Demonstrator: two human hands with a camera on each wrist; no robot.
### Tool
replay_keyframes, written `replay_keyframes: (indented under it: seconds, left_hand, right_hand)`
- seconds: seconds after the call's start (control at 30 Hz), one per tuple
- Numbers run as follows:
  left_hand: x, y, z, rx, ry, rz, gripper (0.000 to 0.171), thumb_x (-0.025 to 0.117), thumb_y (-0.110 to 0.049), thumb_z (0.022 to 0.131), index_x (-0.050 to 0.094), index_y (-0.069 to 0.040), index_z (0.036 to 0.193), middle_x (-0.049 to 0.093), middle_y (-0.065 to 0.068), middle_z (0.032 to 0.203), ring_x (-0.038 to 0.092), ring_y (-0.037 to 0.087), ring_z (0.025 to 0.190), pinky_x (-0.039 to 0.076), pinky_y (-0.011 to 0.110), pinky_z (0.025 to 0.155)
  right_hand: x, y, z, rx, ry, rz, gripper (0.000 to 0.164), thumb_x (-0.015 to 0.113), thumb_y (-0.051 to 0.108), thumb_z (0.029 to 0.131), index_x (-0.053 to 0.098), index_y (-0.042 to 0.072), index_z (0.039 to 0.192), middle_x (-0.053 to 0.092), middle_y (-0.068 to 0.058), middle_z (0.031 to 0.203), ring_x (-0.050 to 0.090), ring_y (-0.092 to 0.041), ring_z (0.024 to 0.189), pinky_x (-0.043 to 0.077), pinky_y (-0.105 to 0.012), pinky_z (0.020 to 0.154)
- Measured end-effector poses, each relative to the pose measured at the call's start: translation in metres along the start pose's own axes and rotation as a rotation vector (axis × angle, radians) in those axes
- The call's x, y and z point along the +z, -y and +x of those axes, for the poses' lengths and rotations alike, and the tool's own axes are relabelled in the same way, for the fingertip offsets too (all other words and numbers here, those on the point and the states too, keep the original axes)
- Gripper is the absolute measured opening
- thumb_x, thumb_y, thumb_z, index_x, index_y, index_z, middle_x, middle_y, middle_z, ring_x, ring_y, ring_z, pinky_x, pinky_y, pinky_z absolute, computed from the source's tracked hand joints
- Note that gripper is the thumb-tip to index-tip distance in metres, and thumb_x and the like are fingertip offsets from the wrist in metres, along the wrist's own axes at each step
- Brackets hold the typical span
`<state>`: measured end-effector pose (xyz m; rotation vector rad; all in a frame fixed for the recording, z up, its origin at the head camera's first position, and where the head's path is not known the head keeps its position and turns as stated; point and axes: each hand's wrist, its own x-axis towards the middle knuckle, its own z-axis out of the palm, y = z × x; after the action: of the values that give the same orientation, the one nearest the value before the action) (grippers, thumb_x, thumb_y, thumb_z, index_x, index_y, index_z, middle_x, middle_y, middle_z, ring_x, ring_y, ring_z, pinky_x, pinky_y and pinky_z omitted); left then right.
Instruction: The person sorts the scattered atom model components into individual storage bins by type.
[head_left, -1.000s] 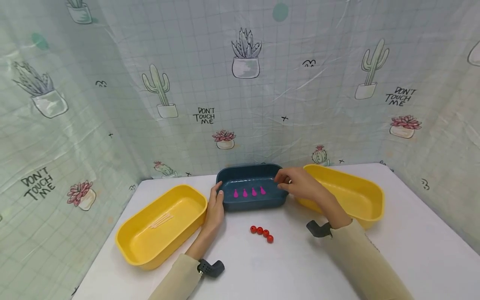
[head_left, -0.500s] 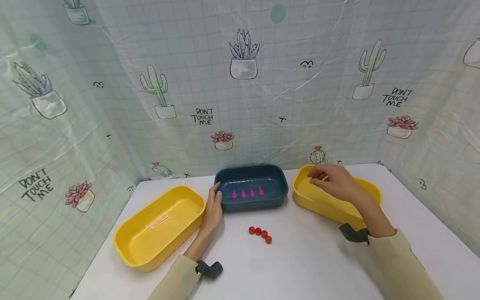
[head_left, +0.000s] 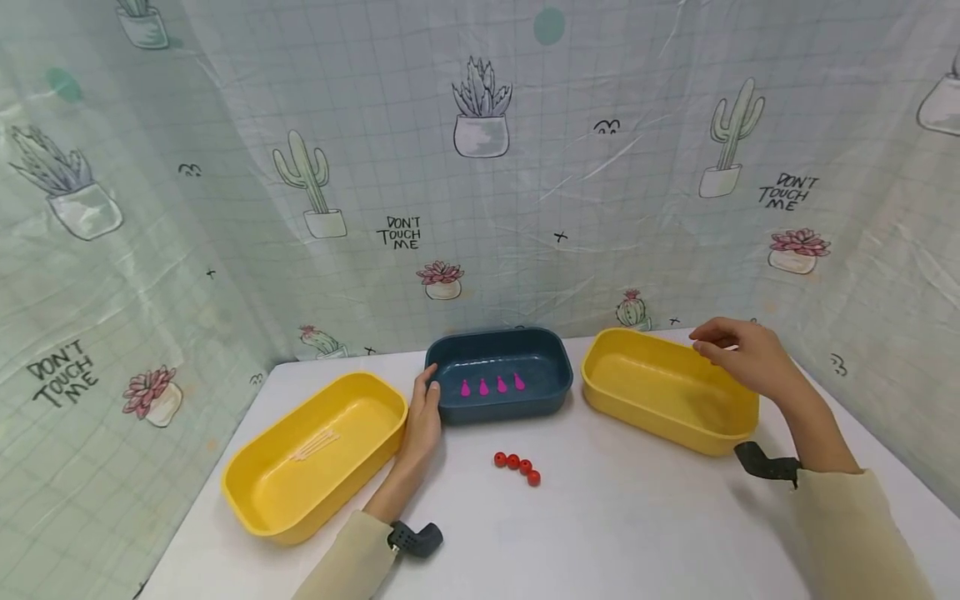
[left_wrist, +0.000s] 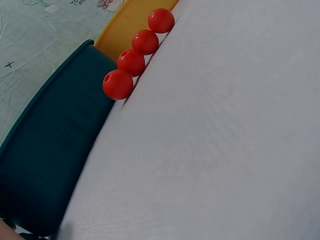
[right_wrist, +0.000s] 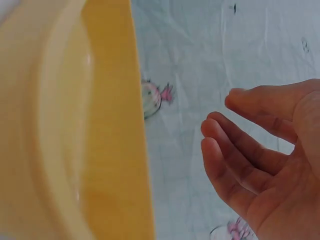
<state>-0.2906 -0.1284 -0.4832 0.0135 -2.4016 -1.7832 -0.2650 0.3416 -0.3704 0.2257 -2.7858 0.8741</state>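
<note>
My left hand (head_left: 421, 425) rests against the left end of a dark blue tray (head_left: 506, 410), its fingers along the rim. Inside that tray, several small magenta pieces (head_left: 502, 384), rounded below and narrow on top, stand in a row. My right hand (head_left: 750, 354) hovers over the right end of a yellow tray (head_left: 652, 421). In the right wrist view, the right hand's loosely bent fingers (right_wrist: 235, 155) and thumb are apart, with nothing between them. Several red beads (head_left: 517, 467) with holes lie in a line on the table, in front of the blue tray.
A second yellow tray (head_left: 322, 500) stands at the left, holding several thin pale sticks (head_left: 315, 445). The white table (head_left: 600, 525) backs onto a cactus-print sheet (head_left: 495, 217) that also hangs at both sides.
My right hand has moved rightward from the blue tray's right end, across the yellow tray to its far right end. The left hand stays at the blue tray.
</note>
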Motion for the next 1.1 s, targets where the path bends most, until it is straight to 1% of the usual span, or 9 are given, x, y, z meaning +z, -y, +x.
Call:
replay_keyframes:
  seconds: [0.1, 0.3, 0.4, 0.5, 0.7, 0.77, 0.93, 1.0, 1.1]
  left_hand:
    - [-0.002, -0.002, -0.002, -0.019, -0.001, -0.008, 0.050, 0.029, -0.040, 0.114, 0.030, -0.028, 0.162, 0.024, 0.003, 0.173, 0.023, 0.028, 0.160, 0.015, 0.055, 0.131]
    - [-0.004, -0.005, -0.005, -0.058, 0.006, -0.007, 0.051, 0.030, -0.043, 0.113, 0.029, -0.031, 0.162, 0.024, 0.002, 0.173, 0.023, 0.028, 0.160, 0.014, 0.056, 0.131]
    - [-0.005, -0.006, -0.005, -0.066, 0.008, -0.002, 0.052, 0.030, -0.044, 0.112, 0.027, -0.033, 0.163, 0.022, 0.000, 0.173, 0.021, 0.027, 0.161, 0.013, 0.055, 0.131]
    - [-0.005, -0.007, -0.006, -0.069, 0.015, 0.003, 0.053, 0.030, -0.044, 0.112, 0.023, -0.035, 0.164, 0.019, -0.002, 0.174, 0.019, 0.026, 0.161, 0.012, 0.055, 0.131]
    - [-0.005, -0.010, -0.010, -0.071, 0.018, 0.009, 0.056, 0.031, -0.045, 0.112, 0.019, -0.035, 0.166, 0.017, -0.004, 0.175, 0.017, 0.025, 0.162, 0.011, 0.054, 0.132]
    - [-0.003, -0.011, -0.011, -0.067, 0.017, 0.015, 0.057, 0.032, -0.045, 0.112, 0.017, -0.034, 0.166, 0.016, -0.005, 0.175, 0.016, 0.024, 0.162, 0.011, 0.054, 0.132]
    - [-0.001, -0.015, -0.012, -0.049, 0.006, 0.032, 0.060, 0.032, -0.044, 0.112, 0.012, -0.032, 0.167, 0.014, -0.005, 0.175, 0.015, 0.023, 0.162, 0.011, 0.053, 0.132]
    - [-0.001, -0.015, -0.013, -0.041, 0.001, 0.038, 0.061, 0.032, -0.043, 0.112, 0.011, -0.031, 0.167, 0.013, -0.005, 0.175, 0.015, 0.023, 0.162, 0.011, 0.052, 0.132]
    - [-0.003, -0.014, -0.016, -0.032, -0.003, 0.049, 0.061, 0.030, -0.043, 0.112, 0.009, -0.028, 0.168, 0.013, -0.003, 0.176, 0.015, 0.023, 0.162, 0.011, 0.051, 0.132]
  right_hand:
    - [-0.002, -0.015, -0.001, 0.038, -0.050, 0.031, 0.030, 0.061, 0.025, 0.105, 0.067, 0.000, 0.121, 0.070, -0.024, 0.114, 0.067, -0.027, 0.094, 0.051, -0.009, 0.068]
    - [-0.003, -0.044, -0.009, 0.112, -0.155, 0.069, 0.034, 0.057, 0.028, 0.106, 0.065, 0.001, 0.125, 0.067, -0.025, 0.119, 0.054, 0.011, 0.081, 0.048, -0.005, 0.067]
    - [0.000, -0.058, -0.012, 0.173, -0.163, 0.096, 0.040, 0.054, 0.033, 0.107, 0.063, 0.000, 0.130, 0.064, -0.019, 0.123, 0.045, 0.015, 0.086, 0.045, -0.005, 0.069]
    - [0.004, -0.072, -0.015, 0.224, -0.136, 0.141, 0.047, 0.055, 0.037, 0.107, 0.059, 0.000, 0.135, 0.063, -0.001, 0.118, 0.044, 0.014, 0.090, 0.045, -0.004, 0.071]
    - [0.016, -0.096, -0.019, 0.217, -0.041, 0.297, 0.053, 0.056, 0.037, 0.106, 0.052, -0.001, 0.143, 0.053, 0.035, 0.104, 0.052, 0.019, 0.089, 0.045, -0.002, 0.076]
    - [0.019, -0.103, -0.019, 0.228, 0.007, 0.336, 0.057, 0.056, 0.040, 0.106, 0.049, 0.003, 0.148, 0.051, 0.037, 0.107, 0.052, 0.018, 0.093, 0.050, -0.009, 0.087]
    - [0.026, -0.116, -0.022, 0.256, 0.118, 0.449, 0.062, 0.054, 0.046, 0.106, 0.041, 0.015, 0.158, 0.048, 0.036, 0.120, 0.055, 0.014, 0.103, 0.053, -0.015, 0.097]
    - [0.028, -0.118, -0.023, 0.252, 0.136, 0.524, 0.059, 0.053, 0.043, 0.107, 0.041, 0.018, 0.158, 0.049, 0.036, 0.123, 0.057, 0.013, 0.103, 0.053, -0.008, 0.089]
    - [0.030, -0.120, -0.024, 0.243, 0.161, 0.661, 0.054, 0.052, 0.036, 0.108, 0.041, 0.021, 0.159, 0.052, 0.036, 0.124, 0.061, 0.010, 0.104, 0.055, -0.010, 0.087]
